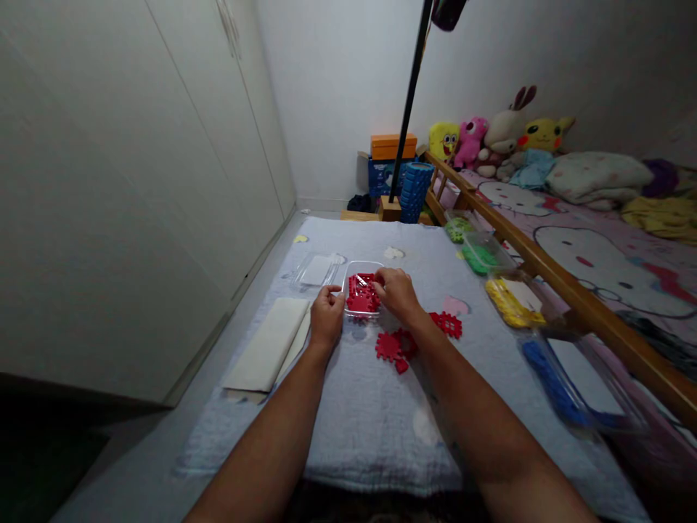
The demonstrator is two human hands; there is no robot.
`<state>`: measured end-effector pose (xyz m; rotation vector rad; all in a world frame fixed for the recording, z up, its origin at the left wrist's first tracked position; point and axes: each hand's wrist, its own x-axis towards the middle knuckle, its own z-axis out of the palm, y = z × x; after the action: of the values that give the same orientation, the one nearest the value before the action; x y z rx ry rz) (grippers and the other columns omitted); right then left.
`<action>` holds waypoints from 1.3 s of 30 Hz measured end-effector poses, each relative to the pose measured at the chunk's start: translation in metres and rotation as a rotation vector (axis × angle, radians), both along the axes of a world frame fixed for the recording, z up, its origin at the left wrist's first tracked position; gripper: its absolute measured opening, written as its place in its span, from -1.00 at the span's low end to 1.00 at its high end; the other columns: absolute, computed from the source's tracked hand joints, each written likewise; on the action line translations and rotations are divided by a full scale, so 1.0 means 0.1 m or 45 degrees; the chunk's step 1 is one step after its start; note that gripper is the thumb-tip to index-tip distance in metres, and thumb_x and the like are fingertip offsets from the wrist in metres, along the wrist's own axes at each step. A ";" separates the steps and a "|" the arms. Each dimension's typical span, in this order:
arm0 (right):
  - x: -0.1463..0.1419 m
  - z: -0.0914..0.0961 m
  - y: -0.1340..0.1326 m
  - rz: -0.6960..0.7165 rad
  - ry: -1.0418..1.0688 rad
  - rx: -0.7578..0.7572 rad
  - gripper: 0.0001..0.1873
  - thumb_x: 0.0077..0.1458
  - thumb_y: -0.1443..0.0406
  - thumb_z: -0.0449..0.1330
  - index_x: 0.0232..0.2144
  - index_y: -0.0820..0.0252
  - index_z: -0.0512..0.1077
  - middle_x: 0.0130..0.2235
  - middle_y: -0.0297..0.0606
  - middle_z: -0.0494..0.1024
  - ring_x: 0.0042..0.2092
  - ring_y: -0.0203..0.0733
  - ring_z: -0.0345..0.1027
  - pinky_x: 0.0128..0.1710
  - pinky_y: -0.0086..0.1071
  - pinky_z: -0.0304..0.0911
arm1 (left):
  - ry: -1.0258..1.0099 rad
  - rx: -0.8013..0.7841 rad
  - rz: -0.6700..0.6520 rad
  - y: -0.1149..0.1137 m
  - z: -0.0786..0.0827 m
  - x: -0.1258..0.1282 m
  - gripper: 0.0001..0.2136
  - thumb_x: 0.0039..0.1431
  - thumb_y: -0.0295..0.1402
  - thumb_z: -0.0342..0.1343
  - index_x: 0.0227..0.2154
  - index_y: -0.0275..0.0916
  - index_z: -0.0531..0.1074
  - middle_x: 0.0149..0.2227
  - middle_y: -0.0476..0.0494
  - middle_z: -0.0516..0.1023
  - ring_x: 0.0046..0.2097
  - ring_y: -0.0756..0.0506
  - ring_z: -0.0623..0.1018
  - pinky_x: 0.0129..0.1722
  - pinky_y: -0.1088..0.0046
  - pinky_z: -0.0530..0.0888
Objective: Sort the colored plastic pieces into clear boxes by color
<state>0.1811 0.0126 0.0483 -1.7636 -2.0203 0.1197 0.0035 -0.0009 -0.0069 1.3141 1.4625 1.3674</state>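
A clear plastic container point(364, 315) stands on the cloth-covered table with red toothed plastic pieces point(360, 299) inside. My left hand point(327, 316) grips its left wall between thumb and fingers. At the container's right side, my right hand point(397, 292) reaches in over the rim with its fingers pinched together among the red pieces; what they hold is hidden. Loose red pieces point(388, 346) lie on the cloth below my right wrist, and another red piece point(449, 325) shows just right of the forearm. A clear lid point(317, 270) with a white label lies left of the container.
A folded cream sheet point(269, 345) lies to the left. Along the right edge stand clear containers of blue pieces point(555, 381), yellow pieces point(506, 305), and green pieces point(479, 258). Beyond them runs a wooden bed rail point(512, 236). A black pole point(409, 105) rises behind the table.
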 end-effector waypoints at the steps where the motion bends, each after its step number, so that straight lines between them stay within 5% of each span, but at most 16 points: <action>1: 0.00 -0.02 0.02 -0.003 0.018 0.020 -0.90 0.21 0.30 0.21 -0.26 0.16 0.53 -0.20 -0.12 0.63 -0.13 -0.06 0.41 -0.08 -0.25 0.20 | -0.004 -0.003 0.001 0.00 0.00 0.00 -0.77 0.09 -0.21 0.11 -0.25 -0.24 0.44 -0.59 0.14 0.23 -0.52 -0.01 0.31 -0.46 0.48 0.23; 5: 0.24 -0.07 0.00 0.030 0.156 0.093 -0.91 0.20 0.29 0.20 -0.31 0.16 0.51 -0.25 -0.16 0.61 -0.18 -0.11 0.41 -0.11 -0.29 0.22 | 0.002 0.002 0.001 -0.01 0.00 0.00 -0.78 0.09 -0.23 0.11 -0.26 -0.24 0.44 -0.59 0.13 0.24 -0.51 -0.01 0.32 -0.44 0.48 0.24; 9: 0.77 -0.05 -0.14 -0.046 0.266 0.032 -0.91 0.13 0.31 0.19 -0.37 0.17 0.49 -0.31 -0.21 0.59 -0.27 -0.17 0.40 -0.21 -0.34 0.23 | 0.016 0.006 0.001 -0.01 -0.02 0.00 -0.78 0.10 -0.22 0.11 -0.25 -0.24 0.45 -0.59 0.13 0.25 -0.50 -0.01 0.33 -0.44 0.49 0.24; 14: 1.43 -0.11 -0.43 -0.217 0.275 -0.240 -0.92 0.04 0.31 0.22 -0.37 0.17 0.52 -0.36 -0.24 0.59 -0.34 -0.19 0.41 -0.31 -0.37 0.22 | 0.021 0.007 0.005 0.01 -0.03 0.00 -0.76 0.09 -0.20 0.09 -0.25 -0.23 0.44 -0.59 0.13 0.23 -0.50 -0.02 0.32 -0.44 0.48 0.23; 17: 1.63 -0.19 -0.60 -0.162 0.386 -0.442 -0.86 -0.06 0.34 0.25 -0.35 0.18 0.53 -0.35 -0.24 0.60 -0.37 -0.19 0.42 -0.38 -0.39 0.24 | 0.020 0.004 0.012 0.01 -0.03 0.00 -0.76 0.08 -0.19 0.10 -0.25 -0.23 0.44 -0.59 0.14 0.22 -0.52 -0.01 0.31 -0.45 0.48 0.23; 28: 1.59 -0.37 -0.70 -0.086 0.741 -0.592 -0.85 -0.24 0.33 0.24 -0.47 0.16 0.44 -0.54 -0.39 0.46 -0.51 -0.25 0.30 -0.53 -0.42 0.13 | 0.032 0.013 0.007 0.01 -0.03 -0.01 -0.73 0.09 -0.18 0.10 -0.23 -0.24 0.45 -0.58 0.13 0.23 -0.51 -0.01 0.31 -0.45 0.48 0.24; 39: 1.54 -0.04 -0.74 -0.120 0.846 -0.234 -0.77 -0.12 0.13 0.29 -0.45 0.14 0.42 -0.47 -0.36 0.46 -0.43 -0.23 0.29 -0.42 -0.37 0.19 | 0.013 0.008 -0.007 0.02 -0.05 -0.01 -0.72 0.08 -0.17 0.09 -0.23 -0.24 0.44 -0.58 0.13 0.22 -0.51 -0.01 0.31 -0.46 0.49 0.23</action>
<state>0.3352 -0.0615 0.0448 -1.6262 -1.4744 0.7724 0.0024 0.0012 -0.0118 1.3299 1.4615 1.3646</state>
